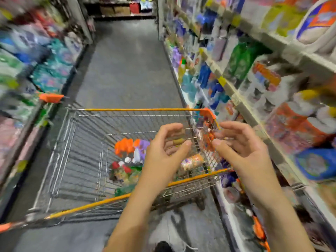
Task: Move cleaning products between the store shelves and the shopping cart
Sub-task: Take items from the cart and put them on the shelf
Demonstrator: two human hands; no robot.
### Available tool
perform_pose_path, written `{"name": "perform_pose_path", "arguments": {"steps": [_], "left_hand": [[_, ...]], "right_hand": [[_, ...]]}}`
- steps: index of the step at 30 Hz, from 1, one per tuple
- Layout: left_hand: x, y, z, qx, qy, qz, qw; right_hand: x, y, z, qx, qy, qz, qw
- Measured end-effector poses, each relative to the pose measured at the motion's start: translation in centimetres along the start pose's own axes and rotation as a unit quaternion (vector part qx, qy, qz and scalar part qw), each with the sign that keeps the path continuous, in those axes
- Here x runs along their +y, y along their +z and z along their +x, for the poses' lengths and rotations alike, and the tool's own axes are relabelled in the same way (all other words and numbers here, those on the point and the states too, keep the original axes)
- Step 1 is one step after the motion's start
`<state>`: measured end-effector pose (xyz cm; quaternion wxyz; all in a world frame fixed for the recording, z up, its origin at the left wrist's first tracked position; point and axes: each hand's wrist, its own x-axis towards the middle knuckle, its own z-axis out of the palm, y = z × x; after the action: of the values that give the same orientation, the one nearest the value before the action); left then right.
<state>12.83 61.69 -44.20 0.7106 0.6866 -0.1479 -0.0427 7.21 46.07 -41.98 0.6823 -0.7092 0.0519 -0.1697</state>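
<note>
Whichever way the next product is to travel, it is judged best taken round its body rather than its cap. Both palms should be brought in from the sides, and it should be lifted clear of the wire rim of the shopping cart (138,109) so that nothing is snagged. A gap should be picked out first and the product set down upright, since the products in the cart (131,157) are heaped together at the near right of the basket. Whether shelf or cart is to be reached for cannot be told from this much-blurred view.

The left hand (167,148) is held above the basket, palm turned inward, fingers loosely curved. The right hand (241,148) is held facing it, above the cart's right side and near the store shelves (236,95). Both forearms are stretched forward over the handle (91,206). The grip of each hand is spread and nothing is held; the hands are kept apart. Blue bottles (205,77) are seen on the shelves, well beyond the fingertips.
</note>
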Motion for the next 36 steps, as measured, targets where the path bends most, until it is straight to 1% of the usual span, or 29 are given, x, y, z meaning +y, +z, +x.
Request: {"name": "perform_pose_path", "arguments": {"steps": [3, 6, 8, 11, 13, 16, 18, 20, 21, 23, 25, 27, 28, 31, 33, 34, 36], "left_hand": [[-2.5, -3.2, 1.7, 0.049, -0.031, 0.016, 0.998], [-5.2, -5.2, 3.0, 0.098, -0.062, 0.033, 0.993], [-7.2, -6.2, 3.6, 0.135, -0.082, 0.045, 0.986], [-9.9, -7.1, 3.9, 0.16, -0.126, 0.059, 0.977], [-11.4, -7.2, 3.9, 0.185, -0.144, 0.073, 0.969], [-13.7, -7.4, 4.1, 0.218, -0.18, 0.084, 0.956], [-15.1, -7.6, 4.1, 0.227, -0.205, 0.093, 0.948], [-16.1, -7.6, 4.1, 0.237, -0.228, 0.092, 0.94], [-16.6, -7.6, 4.1, 0.244, -0.234, 0.094, 0.937], [-17.3, -7.7, 4.2, 0.258, -0.246, 0.096, 0.929], [-17.8, -7.8, 4.3, 0.271, -0.26, 0.089, 0.922], [-18.1, -8.1, 4.3, 0.283, -0.272, 0.083, 0.916], [-18.3, -8.2, 4.2, 0.286, -0.276, 0.078, 0.914], [-18.7, -8.5, 4.0, 0.289, -0.283, 0.075, 0.911], [-19.0, -8.7, 4.0, 0.294, -0.289, 0.083, 0.907], [-19.1, -8.8, 4.0, 0.296, -0.292, 0.087, 0.905], [-19.3, -8.9, 4.0, 0.297, -0.296, 0.09, 0.903]], "right_hand": [[2.5, 2.4, 2.6, -0.031, 0.038, -0.011, 0.999], [6.0, 4.1, 5.3, -0.066, 0.105, -0.035, 0.992], [8.7, 5.1, 7.0, -0.087, 0.146, -0.044, 0.984], [13.0, 6.4, 8.9, -0.1, 0.212, -0.055, 0.97], [15.8, 7.2, 10.0, -0.125, 0.247, -0.065, 0.959], [20.7, 8.6, 11.4, -0.179, 0.314, -0.101, 0.927], [24.2, 9.4, 11.8, -0.222, 0.353, -0.151, 0.896], [27.9, 9.9, 12.0, -0.261, 0.373, -0.207, 0.866], [29.7, 10.1, 12.1, -0.278, 0.367, -0.233, 0.856], [32.6, 10.8, 12.2, -0.33, 0.314, -0.312, 0.834], [34.8, 11.7, 12.3, -0.404, 0.234, -0.387, 0.795], [36.4, 12.7, 12.2, -0.459, 0.184, -0.439, 0.75], [36.8, 13.1, 12.1, -0.472, 0.177, -0.457, 0.733], [38.3, 13.8, 11.8, -0.497, 0.157, -0.477, 0.708], [39.1, 14.2, 11.8, -0.522, 0.14, -0.495, 0.681], [39.5, 14.4, 11.8, -0.527, 0.132, -0.506, 0.67], [39.9, 14.8, 11.7, -0.516, 0.117, -0.533, 0.661]]}}
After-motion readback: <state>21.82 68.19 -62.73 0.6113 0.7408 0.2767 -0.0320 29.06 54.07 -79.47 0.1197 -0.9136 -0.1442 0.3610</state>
